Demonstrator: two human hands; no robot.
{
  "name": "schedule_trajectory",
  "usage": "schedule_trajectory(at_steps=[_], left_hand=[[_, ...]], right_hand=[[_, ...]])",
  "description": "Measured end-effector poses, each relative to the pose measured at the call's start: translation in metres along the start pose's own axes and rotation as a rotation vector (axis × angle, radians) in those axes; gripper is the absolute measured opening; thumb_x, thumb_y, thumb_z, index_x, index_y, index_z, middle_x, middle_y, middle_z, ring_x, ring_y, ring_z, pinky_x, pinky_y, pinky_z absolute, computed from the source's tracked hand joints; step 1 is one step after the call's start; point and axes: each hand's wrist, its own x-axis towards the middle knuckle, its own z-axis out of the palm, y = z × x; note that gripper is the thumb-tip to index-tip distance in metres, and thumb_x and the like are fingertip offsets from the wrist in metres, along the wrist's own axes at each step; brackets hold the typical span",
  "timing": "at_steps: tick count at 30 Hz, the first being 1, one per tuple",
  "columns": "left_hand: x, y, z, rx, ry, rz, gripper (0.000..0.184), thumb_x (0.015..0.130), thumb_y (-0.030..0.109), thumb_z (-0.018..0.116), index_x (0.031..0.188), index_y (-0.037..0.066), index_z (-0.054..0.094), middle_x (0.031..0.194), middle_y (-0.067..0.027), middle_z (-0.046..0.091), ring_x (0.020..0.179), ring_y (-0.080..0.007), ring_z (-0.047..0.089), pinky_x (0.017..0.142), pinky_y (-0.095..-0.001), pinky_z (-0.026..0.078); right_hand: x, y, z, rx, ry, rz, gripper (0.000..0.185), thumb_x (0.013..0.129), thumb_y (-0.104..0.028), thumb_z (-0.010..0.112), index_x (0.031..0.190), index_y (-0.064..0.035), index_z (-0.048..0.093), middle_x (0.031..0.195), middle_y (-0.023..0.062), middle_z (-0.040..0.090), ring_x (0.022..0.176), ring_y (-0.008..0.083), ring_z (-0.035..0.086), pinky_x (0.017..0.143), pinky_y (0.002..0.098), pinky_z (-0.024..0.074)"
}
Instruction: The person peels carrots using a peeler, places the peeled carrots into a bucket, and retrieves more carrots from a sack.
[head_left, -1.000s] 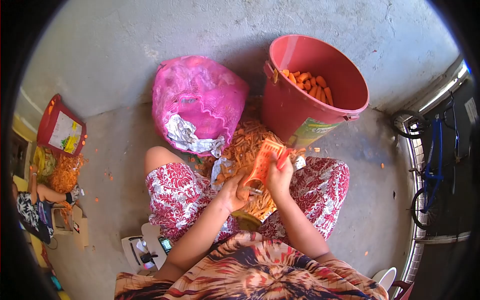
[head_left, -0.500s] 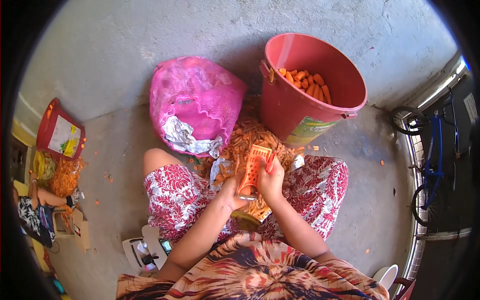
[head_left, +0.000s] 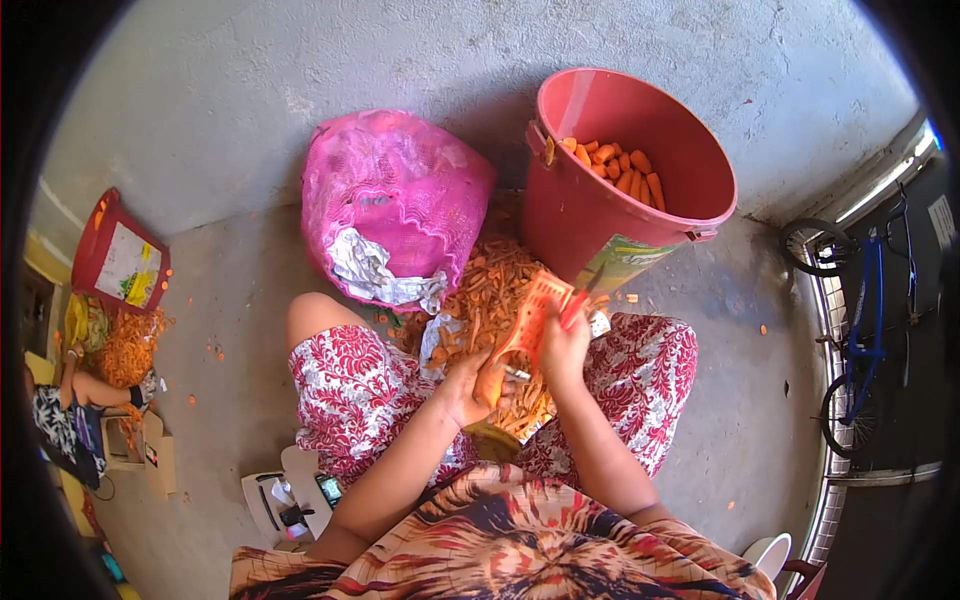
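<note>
My left hand (head_left: 462,391) is wrapped round a peeled-looking carrot (head_left: 490,384), low over my lap. Against the carrot's upper end sits the metal blade end of an orange peeler (head_left: 538,316) with a perforated handle. My right hand (head_left: 566,352) grips this peeler, and a red-handled knife (head_left: 574,308) is tucked in the same hand, its blade pointing up and away. Beneath both hands, a heap of carrot peelings (head_left: 492,290) spreads between my legs. Part of a yellowish container (head_left: 490,440) shows under my forearms.
A large red bucket (head_left: 575,225) with carrots (head_left: 625,175) inside stands ahead right. Ahead left is a pink mesh bag (head_left: 385,165). Another person (head_left: 70,410) sits at far left near a smaller red bucket (head_left: 118,255) and more peelings (head_left: 128,345). A blue bicycle (head_left: 862,330) stands right.
My right hand has moved up and right with the peeler and knife, tilting the peeler. The carrot in my left hand is more exposed, and the knife blade now shows.
</note>
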Motion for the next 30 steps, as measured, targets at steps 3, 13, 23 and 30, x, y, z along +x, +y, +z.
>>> schedule_trajectory(at_steps=[3,13,23,30], left_hand=[[0.001,0.001,-0.003,0.02,0.025,0.005,0.025,0.08,0.032,0.046,0.094,0.012,0.051,0.071,-0.0034,0.05,0.06,-0.0151,0.045,0.048,-0.0269,0.034],[-0.006,-0.002,0.01,0.236,0.029,-0.076,0.034,0.085,0.043,0.037,0.084,0.011,0.048,0.064,-0.0024,0.046,0.054,-0.012,0.044,0.044,-0.0255,0.033],[-0.003,0.006,0.014,0.078,0.135,0.115,0.031,0.086,0.039,0.035,0.095,0.014,0.051,0.077,-0.0018,0.055,0.059,-0.0143,0.051,0.043,-0.0268,0.035],[0.008,0.0,0.015,-0.021,0.182,0.169,0.031,0.086,0.033,0.035,0.099,0.011,0.052,0.082,-0.0025,0.059,0.068,-0.0141,0.058,0.046,-0.029,0.044]], right_hand=[[-0.011,0.013,0.009,-0.102,-0.039,-0.099,0.006,0.081,-0.007,0.049,0.08,-0.0006,0.05,0.062,0.0096,0.052,0.055,0.0143,0.05,0.052,0.0293,0.0417],[0.051,0.024,-0.018,-0.24,0.359,-0.218,0.015,0.084,-0.011,0.046,0.074,-0.0005,0.047,0.057,0.0096,0.049,0.05,0.0169,0.048,0.047,0.03,0.0387],[-0.008,0.008,0.005,0.151,-0.052,-0.017,0.011,0.084,-0.013,0.049,0.086,-0.0019,0.052,0.069,0.0006,0.054,0.06,0.0068,0.047,0.053,0.0242,0.0409],[-0.016,0.011,0.006,-0.063,-0.201,0.0,0.013,0.085,-0.013,0.047,0.087,-0.0007,0.052,0.075,0.0014,0.053,0.066,0.0057,0.048,0.058,0.0212,0.0409]])
